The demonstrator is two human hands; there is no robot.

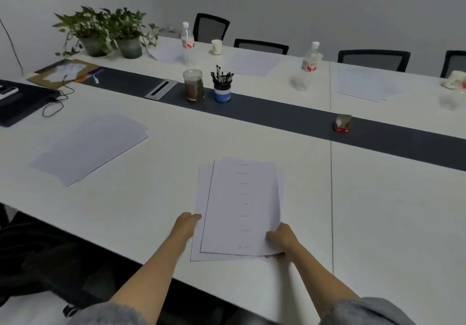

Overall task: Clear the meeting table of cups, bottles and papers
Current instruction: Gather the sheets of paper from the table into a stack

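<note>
The stack of papers (239, 208) lies flat on the white table (378, 211), right between the two hands. The right hand (282, 239) pinches its near right corner, thumb on top and fingers (276, 256) tucked under. The left hand (187, 225) touches the left edge with bent fingers; I cannot tell if it grips the sheets. Off past the left fingers lies another pile of papers (88, 148). Far beyond the fingertips stand a pen pot (222, 90), a paper cup (216, 46) and a bottle (187, 41).

You see dim, flat, even light over the long white counter (126, 198), with barely any shadow. At its far side the clear red-labelled plastic bottle (311, 60) smears; the counter's edges bow.
</note>
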